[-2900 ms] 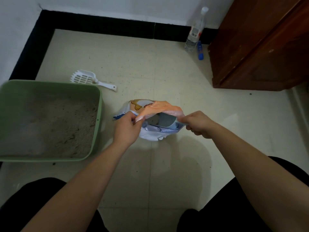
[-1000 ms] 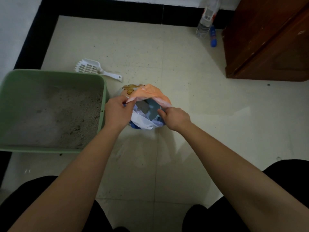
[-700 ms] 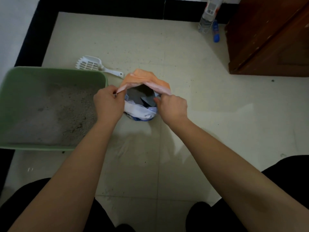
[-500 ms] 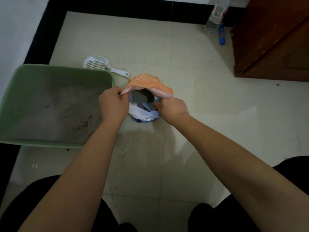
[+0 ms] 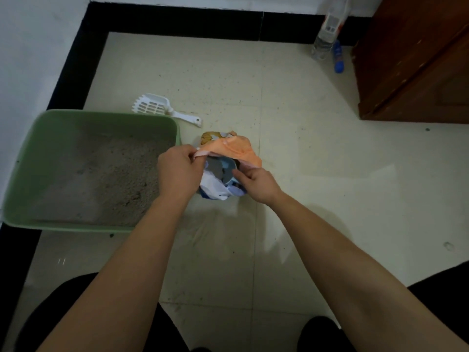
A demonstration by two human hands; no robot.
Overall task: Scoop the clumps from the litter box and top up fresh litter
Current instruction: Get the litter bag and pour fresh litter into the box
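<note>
— What do the hands have hold of?

— Both are on the litter bag (image 5: 238, 151). The left hand (image 5: 177, 171) has its fingers curled, and thumb and fingers pinch the orange top edge at the bag's left side. The right hand (image 5: 256, 182) grips the mouth's near right edge, its fingers bent over the rim.

— Is the bag open, then?

— Yes, the mouth is spread between the two hands. Grey and pale blue show inside, but I cannot tell what they are. The bag stands on the floor (image 5: 317, 179), with white and blue plastic crumpled at its near side.

— And the box?

— The green litter box (image 5: 101, 115) sits just left of the bag, its right wall beside the left wrist. Grey litter (image 5: 101, 174) covers its bottom, rough and uneven.

— The scoop?

— The white scoop (image 5: 154, 107) lies on the floor just beyond the box's far right corner, with its handle pointing towards the bag. Neither hand touches it.

— Anything farther off?

— A clear bottle (image 5: 327, 29) stands against the far wall, with a small blue object (image 5: 338, 57) beside it, and a brown wooden cabinet (image 5: 418, 59) fills the far right corner.
</note>
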